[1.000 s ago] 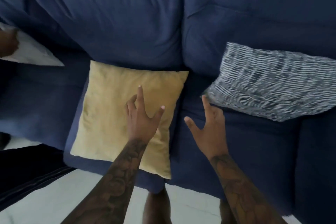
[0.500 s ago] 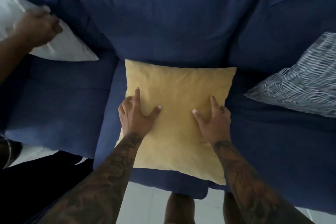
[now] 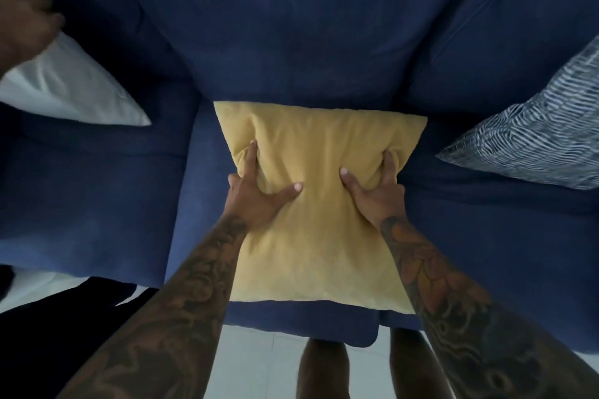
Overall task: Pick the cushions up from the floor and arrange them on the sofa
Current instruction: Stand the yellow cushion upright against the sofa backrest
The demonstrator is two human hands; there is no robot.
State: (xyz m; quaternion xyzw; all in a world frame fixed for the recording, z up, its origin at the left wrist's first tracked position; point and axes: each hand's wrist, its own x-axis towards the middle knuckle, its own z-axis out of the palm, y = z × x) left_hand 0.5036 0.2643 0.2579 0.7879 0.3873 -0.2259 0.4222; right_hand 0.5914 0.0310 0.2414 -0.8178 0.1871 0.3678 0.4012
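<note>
A yellow cushion point(image 3: 321, 204) lies on the middle seat of the dark blue sofa point(image 3: 291, 26), its far edge against the backrest. My left hand point(image 3: 256, 194) grips its left side, fingers dug into the fabric. My right hand point(image 3: 376, 188) grips its right side the same way, bunching the cover. A blue-and-white striped cushion point(image 3: 531, 136) leans on the right seat. A white cushion point(image 3: 71, 91) rests on the left seat.
Another person's hand point(image 3: 22, 26) rests on the white cushion at the upper left, with dark clothing point(image 3: 58, 334) at the lower left. White tiled floor point(image 3: 259, 366) and my legs show below the sofa's front edge.
My hands went from hovering open above the seat to flat on the yellow cushion, then closed on its two sides. The view shifted left, centring the yellow cushion.
</note>
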